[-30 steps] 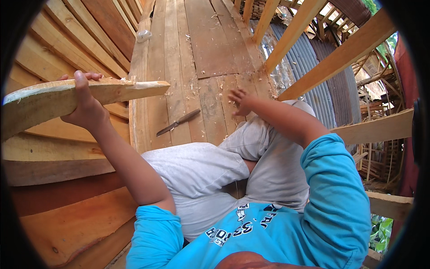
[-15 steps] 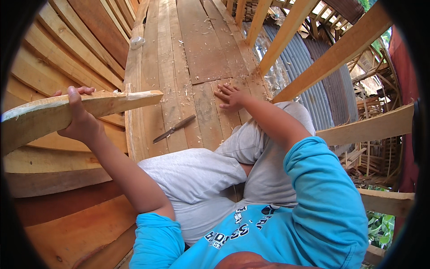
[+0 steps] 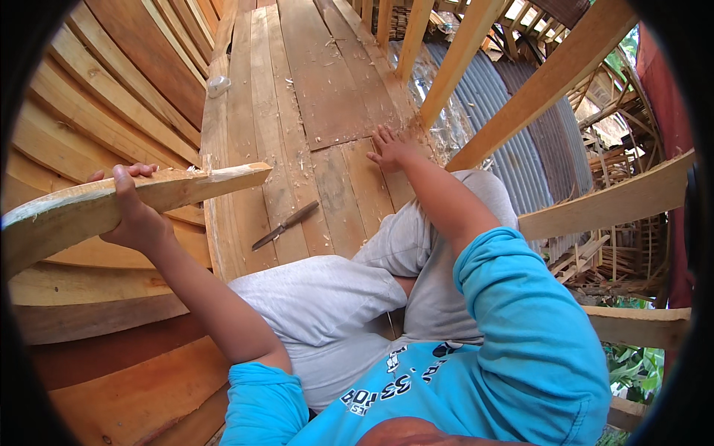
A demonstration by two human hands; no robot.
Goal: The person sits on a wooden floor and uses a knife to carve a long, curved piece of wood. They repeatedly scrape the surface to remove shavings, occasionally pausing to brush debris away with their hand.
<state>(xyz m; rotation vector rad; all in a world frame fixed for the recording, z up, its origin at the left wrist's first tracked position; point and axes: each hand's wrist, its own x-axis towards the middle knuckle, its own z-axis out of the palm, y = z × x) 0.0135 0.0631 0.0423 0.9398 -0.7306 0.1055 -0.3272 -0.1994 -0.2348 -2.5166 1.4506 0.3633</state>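
Observation:
My left hand is wrapped round a long piece of wood with a pale, cut, tapering end, raised at the left beside the slatted wall. Its thumb lies on the near side, and the other fingertips show over the far edge. On the plank floor, past my right knee, my right hand lies with its fingers spread and nothing in it. A dark-handled knife rests on the planks between the wood and my bent legs. Neither hand touches it.
Wood shavings litter the plank floor. A small clear object sits by the left wall. Wooden rails rise along the right edge, with corrugated metal sheets beyond and a stack of split wood lower down.
My right hand has slid across the floor, farther away and to the right. My left hand keeps its hold on the piece of wood. The whole view has shifted slightly.

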